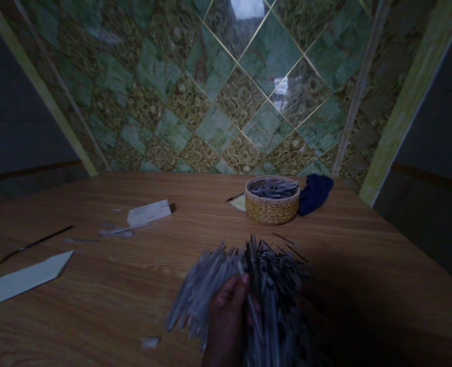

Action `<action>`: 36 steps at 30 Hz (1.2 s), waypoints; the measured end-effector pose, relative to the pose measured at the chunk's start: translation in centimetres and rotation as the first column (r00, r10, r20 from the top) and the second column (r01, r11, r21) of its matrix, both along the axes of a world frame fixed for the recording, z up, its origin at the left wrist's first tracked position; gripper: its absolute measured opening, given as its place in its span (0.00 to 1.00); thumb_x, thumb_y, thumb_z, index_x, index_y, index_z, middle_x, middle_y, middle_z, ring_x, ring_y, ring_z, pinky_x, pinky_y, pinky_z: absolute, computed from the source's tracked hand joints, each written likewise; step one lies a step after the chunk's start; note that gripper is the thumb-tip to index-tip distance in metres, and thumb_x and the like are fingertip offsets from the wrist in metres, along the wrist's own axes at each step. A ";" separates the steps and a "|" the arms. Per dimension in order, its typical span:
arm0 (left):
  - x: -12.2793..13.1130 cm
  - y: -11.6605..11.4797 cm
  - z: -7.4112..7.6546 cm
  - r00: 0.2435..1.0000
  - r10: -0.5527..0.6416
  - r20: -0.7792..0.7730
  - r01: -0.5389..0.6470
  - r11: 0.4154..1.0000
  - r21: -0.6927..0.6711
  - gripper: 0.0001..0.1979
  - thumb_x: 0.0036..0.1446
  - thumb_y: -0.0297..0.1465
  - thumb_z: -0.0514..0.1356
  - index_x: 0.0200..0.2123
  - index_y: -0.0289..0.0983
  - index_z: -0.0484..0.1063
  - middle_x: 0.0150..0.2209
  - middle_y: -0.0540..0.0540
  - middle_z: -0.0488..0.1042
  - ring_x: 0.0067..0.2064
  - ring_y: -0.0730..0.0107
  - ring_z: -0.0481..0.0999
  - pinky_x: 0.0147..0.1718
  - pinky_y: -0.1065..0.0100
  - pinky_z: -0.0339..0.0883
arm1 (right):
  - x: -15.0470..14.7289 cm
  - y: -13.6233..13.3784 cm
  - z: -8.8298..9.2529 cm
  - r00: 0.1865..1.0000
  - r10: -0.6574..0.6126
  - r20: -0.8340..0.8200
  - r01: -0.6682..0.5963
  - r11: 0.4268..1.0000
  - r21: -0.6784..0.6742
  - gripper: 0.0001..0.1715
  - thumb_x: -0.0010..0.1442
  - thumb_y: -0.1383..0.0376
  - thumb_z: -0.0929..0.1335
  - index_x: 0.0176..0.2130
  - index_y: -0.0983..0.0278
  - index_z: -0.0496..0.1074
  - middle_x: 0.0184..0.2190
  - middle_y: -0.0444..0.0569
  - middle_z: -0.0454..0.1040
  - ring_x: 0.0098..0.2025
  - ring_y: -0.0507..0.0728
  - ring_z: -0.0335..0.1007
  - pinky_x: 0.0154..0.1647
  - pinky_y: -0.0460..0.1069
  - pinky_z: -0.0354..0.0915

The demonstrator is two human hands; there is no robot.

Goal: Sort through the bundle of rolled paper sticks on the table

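My left hand (226, 313) is closed in a pinch around a slim translucent strip (254, 311), which looks like a plastic sleeve. Beneath and left of it spreads a pile of pale slim strips (195, 288). Against its right side lies a darker heap (275, 275) of thin black pieces, with more clear strips toward me. My right hand (316, 300) is a dim shape in deep shadow at the heap's right edge; its fingers do not show clearly.
Behind the piles stands a woven basket (272, 210) filled with similar strips, a dark blue cloth (316, 193) beside it. On the left of the wooden table (107, 285) lie a white box-like block (149, 212), a long pale flat piece (23, 279) and a thin black stick (36, 243). A tiled wall (218, 122) rises behind.
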State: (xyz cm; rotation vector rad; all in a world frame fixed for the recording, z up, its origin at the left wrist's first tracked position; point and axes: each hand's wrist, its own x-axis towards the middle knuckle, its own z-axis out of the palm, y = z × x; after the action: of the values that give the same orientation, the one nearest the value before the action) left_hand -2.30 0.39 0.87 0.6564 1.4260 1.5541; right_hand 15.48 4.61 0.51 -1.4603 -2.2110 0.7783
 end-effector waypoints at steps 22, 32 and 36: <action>-0.6 0.5 -0.6 0.977 0.078 0.196 -0.100 0.989 0.105 0.18 0.46 0.34 0.65 0.41 0.33 0.72 0.21 0.49 0.74 0.21 0.76 0.67 0.22 0.75 0.59 | 0.8 -0.7 -6.8 0.979 -0.086 0.186 0.029 0.956 0.291 0.16 0.61 0.55 0.62 0.44 0.59 0.71 0.42 0.51 0.73 0.43 0.58 0.69 0.47 0.55 0.64; -0.6 0.7 -1.2 0.983 0.086 0.165 -0.102 0.991 0.088 0.14 0.44 0.32 0.66 0.36 0.32 0.73 0.22 0.49 0.74 0.23 0.77 0.68 0.23 0.77 0.60 | -0.3 -1.9 -4.5 0.989 -0.026 0.147 -0.034 0.918 0.395 0.13 0.62 0.59 0.62 0.45 0.61 0.68 0.47 0.50 0.68 0.43 0.54 0.67 0.43 0.53 0.66; -1.2 0.7 -0.6 0.972 0.093 0.215 -0.120 0.986 0.118 0.11 0.42 0.31 0.66 0.31 0.32 0.73 0.20 0.51 0.72 0.21 0.79 0.66 0.20 0.78 0.58 | -0.5 -1.8 -4.3 0.989 -0.035 0.142 -0.033 0.892 0.450 0.14 0.62 0.60 0.62 0.46 0.62 0.67 0.47 0.50 0.68 0.42 0.54 0.68 0.42 0.53 0.67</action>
State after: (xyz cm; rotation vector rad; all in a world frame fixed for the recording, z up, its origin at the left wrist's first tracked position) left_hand -3.46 1.13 0.30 0.4820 1.2280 1.7573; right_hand 14.97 2.78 -3.83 -1.3109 -2.2923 0.1308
